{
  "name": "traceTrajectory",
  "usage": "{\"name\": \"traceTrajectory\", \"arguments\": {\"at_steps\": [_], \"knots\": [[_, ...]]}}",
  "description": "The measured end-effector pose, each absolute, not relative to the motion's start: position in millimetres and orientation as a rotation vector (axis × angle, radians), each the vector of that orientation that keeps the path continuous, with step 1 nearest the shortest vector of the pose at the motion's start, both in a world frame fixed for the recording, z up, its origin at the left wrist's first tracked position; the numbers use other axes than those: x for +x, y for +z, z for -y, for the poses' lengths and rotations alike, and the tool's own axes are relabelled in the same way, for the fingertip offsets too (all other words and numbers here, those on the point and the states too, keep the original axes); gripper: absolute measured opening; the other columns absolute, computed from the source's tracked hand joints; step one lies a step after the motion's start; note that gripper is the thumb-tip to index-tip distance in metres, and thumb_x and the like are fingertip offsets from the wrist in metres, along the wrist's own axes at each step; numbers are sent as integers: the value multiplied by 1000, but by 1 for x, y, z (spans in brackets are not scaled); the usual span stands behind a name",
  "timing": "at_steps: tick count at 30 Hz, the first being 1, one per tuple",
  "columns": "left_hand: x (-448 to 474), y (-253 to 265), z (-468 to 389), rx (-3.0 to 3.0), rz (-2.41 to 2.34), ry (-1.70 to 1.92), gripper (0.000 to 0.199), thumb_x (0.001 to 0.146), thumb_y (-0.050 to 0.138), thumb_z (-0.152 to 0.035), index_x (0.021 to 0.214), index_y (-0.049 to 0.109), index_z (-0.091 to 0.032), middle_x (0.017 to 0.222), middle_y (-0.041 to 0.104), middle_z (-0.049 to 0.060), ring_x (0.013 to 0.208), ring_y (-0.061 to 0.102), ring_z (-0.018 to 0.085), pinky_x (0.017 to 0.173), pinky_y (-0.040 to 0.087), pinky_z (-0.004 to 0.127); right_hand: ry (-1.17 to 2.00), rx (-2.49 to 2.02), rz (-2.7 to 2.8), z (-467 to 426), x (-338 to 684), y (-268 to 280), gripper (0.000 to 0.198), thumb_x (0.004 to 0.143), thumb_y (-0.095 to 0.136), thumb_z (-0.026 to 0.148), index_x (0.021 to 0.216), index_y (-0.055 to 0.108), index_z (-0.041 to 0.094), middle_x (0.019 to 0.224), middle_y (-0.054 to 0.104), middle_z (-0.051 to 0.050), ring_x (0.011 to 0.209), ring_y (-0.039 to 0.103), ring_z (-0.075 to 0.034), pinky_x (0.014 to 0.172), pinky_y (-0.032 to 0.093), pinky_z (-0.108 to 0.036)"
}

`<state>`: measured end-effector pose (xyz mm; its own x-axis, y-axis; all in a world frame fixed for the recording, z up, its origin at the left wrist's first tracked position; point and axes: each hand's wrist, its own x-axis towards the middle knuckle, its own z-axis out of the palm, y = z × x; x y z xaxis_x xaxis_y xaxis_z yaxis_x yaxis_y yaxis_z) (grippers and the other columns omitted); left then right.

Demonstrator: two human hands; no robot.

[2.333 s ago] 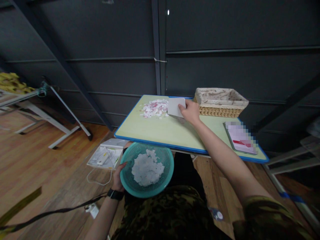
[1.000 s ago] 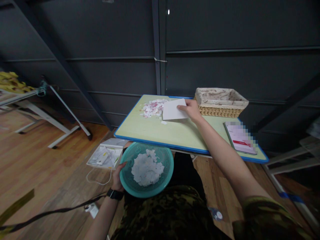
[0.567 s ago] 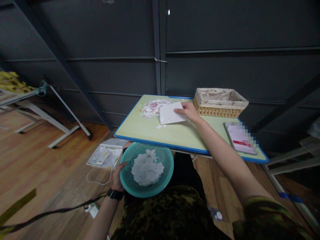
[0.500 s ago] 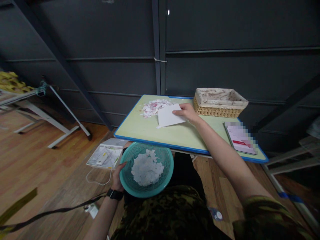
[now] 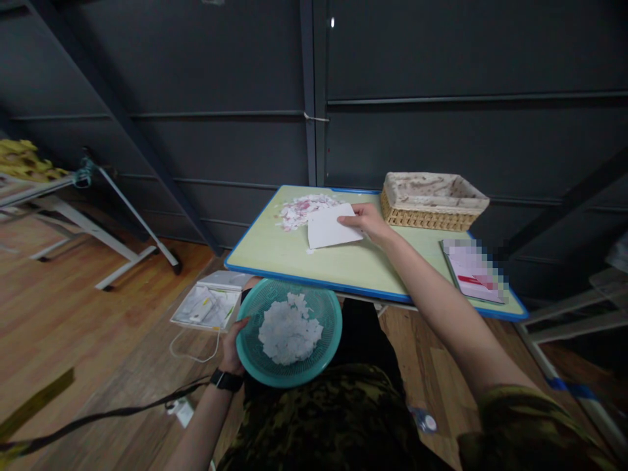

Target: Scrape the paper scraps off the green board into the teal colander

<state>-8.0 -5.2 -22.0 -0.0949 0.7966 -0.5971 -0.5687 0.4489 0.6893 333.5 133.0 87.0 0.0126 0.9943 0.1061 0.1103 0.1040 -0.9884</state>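
My left hand (image 5: 232,348) grips the left rim of a green plastic colander (image 5: 326,353), which rests at my lap below the table's front edge. Whitish scraps of paper (image 5: 289,330) lie in a heap inside it. Over the table (image 5: 275,258), my right hand (image 5: 369,222) pinches a flat white card (image 5: 333,227) by its right side, thumb on top. Just behind the card is a pile of white and pinkish paper scraps (image 5: 297,210), partly covered by it. One small scrap (image 5: 310,251) lies at the card's front left corner.
A wicker basket with a cloth lining (image 5: 432,219) stands at the table's back right. A tablet-like device (image 5: 471,271), partly pixelated, lies at the right end. Left of the colander is an open white box (image 5: 206,307) with a cable. A dark metal wall rises behind the table.
The card has shifted very slightly to the left in my right hand, its front edge a little flatter. My left hand and the colander have hardly moved.
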Motion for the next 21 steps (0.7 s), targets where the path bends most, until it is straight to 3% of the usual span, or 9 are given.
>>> {"name": "traceTrajectory", "arguments": {"at_steps": [9,14,21], "knots": [[-8,-23,7,292,-1212,1187,7,63,69,-20,57,68,-17,48,67,1,47,62,19,54,54,31,1158,-1181,1331,-133,334,86,32,51,80,32,72,69,11,62,64,-2,53,50,-12,49,29,-24],[-2,-11,8,284,-1229,1148,8,65,67,-23,66,71,-16,59,74,5,62,72,25,60,58,34,1291,-1194,1427,-130,334,86,35,52,81,31,78,73,10,63,67,-3,54,52,-12,50,32,-24],[7,9,10,290,-1188,1112,13,67,65,-23,74,72,-15,64,76,6,68,74,27,66,59,36,1278,-1162,1477,-130,336,83,36,57,82,33,83,74,9,69,70,-5,57,56,-12,51,37,-24]]}}
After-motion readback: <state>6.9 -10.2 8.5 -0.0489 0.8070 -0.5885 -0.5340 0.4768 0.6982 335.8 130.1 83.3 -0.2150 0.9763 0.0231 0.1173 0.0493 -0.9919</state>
